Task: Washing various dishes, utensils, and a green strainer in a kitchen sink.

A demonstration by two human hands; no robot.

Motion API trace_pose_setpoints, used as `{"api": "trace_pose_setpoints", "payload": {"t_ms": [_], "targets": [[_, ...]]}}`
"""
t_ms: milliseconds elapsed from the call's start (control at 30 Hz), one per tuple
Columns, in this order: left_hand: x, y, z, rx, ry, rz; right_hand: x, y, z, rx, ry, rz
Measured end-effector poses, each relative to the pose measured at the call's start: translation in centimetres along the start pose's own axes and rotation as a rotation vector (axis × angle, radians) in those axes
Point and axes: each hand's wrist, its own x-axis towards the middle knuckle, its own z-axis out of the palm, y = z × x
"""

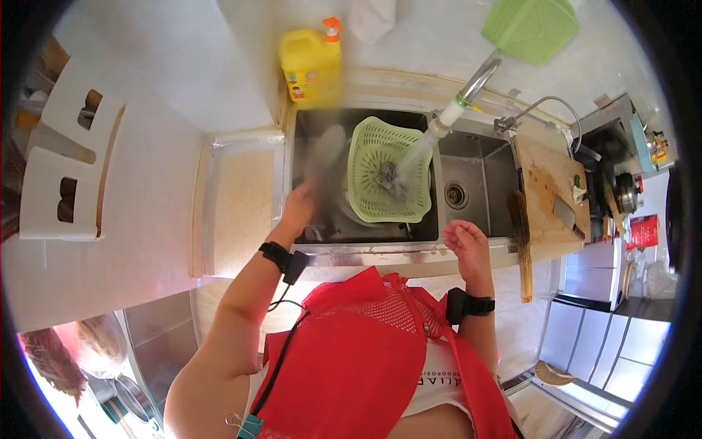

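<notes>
My left hand (299,208) is at the left side of the larger sink basin (351,235), its fingers closed on a pale, motion-blurred object (329,145) that may be a plate or bowl. Right of it sits a green plastic basket (359,181) with slotted walls, partly over a round vessel. Water runs from the faucet (452,112) onto a dark, wiry-looking clump (388,174) in the basket. My right hand (465,238) hovers over the front rim of the sink, fingers curled and apparently holding nothing.
A second basin (482,192) adjoins on the right, with a bamboo brush (524,258) across its edge. Beyond lies a wooden cutting board (540,175) with a cleaver (565,211). A yellow pump jug (312,66) stands behind the left basin; a green basket (532,27) is on the wall.
</notes>
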Motion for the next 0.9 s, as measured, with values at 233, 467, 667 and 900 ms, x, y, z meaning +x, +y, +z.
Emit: {"api": "trace_pose_setpoints", "payload": {"t_ms": [233, 467, 667, 900], "targets": [[0.1, 2.0, 4.1, -0.592, -0.015, -0.568, -1.3, 0.2, 0.8, 0.004, 0.043, -0.002], [3.9, 5.9, 6.1, -0.057, -0.149, -0.040, 3.1, -1.3, 0.1, -0.277, -0.040, 0.068], [4.5, 6.7, 8.2, 0.265, -0.065, -0.022, 9.5, 1.2, 0.6, -0.457, -0.107, 0.190], [3.2, 10.8, 7.0, -0.015, -0.249, -0.358, 11.8, 3.5, 0.3, -0.628, -0.023, 0.172]]}}
